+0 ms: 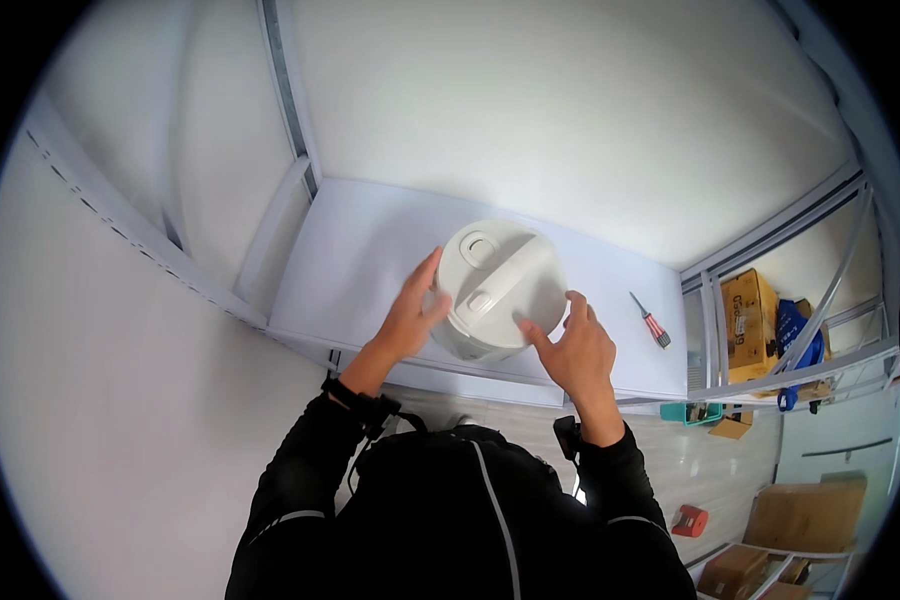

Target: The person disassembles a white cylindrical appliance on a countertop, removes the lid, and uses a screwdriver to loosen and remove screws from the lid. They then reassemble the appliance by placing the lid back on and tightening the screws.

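Note:
A white rice cooker [533, 284] with a round lid, a raised carrying handle, a front button and a round steam vent stands on a white shelf board [340, 270]. My left hand [411, 313] rests against its left side, fingers long along the wall and the thumb at the lid's edge, slightly blurred. On the other side, my right hand [576, 350] has its thumb on the lid and its bent fingers at the right rim. Between them, both hands grip the cooker. Its underside and most of its body are hidden below the lid.
To the right on the board lies a screwdriver [652, 322] with a red and grey handle. White metal posts frame the board. Beyond the right end are a yellow carton [750, 322] and a blue bag [798, 340]. A teal crate [692, 414] and a red object [689, 521] sit lower.

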A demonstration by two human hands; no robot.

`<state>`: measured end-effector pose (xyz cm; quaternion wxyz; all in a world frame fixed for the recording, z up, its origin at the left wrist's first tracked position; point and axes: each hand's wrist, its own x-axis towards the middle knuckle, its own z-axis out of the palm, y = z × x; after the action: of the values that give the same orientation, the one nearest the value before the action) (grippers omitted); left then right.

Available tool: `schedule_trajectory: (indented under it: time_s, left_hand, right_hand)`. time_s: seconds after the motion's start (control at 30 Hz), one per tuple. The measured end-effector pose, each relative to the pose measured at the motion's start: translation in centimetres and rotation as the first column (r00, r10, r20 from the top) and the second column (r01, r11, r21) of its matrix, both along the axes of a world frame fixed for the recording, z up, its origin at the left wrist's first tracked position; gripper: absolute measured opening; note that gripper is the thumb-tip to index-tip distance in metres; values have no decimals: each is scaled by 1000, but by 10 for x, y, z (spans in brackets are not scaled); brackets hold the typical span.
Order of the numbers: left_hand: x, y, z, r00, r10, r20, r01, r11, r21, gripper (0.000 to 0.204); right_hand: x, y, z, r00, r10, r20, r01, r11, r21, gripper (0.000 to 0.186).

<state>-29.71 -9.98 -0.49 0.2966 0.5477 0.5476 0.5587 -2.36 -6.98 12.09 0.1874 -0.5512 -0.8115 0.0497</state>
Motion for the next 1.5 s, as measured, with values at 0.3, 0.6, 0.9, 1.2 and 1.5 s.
schedule_trajectory:
  time_s: [0.3, 0.6, 0.9, 1.2, 1.5]
  left_hand:
    - [-4, -29, 11, 966, -156, -208, 153, 988, -31, 129]
    - [-3, -25, 2, 980, -180, -87, 181, 983, 9, 128]
    - [1, -22, -4, 986, -161, -53, 161, 987, 6, 128]
    - [0, -22, 5, 987, -149, -55, 150, 988, 21, 130]
    - [0, -21, 8, 989, -143, 45, 145, 989, -31, 132]
  right_hand:
    - [-48, 35, 7, 770, 633, -80, -586, 751, 304, 49]
    - [-68, 70, 12, 739, 673, -19, -673, 738, -44, 36]
    - [-64, 83, 1, 749, 656, -98, -662, 732, -159, 23]
    - [-66, 86, 0, 785, 600, -156, -619, 751, -229, 28]
    - [-62, 90, 6, 758, 623, -193, -652, 732, -198, 20]
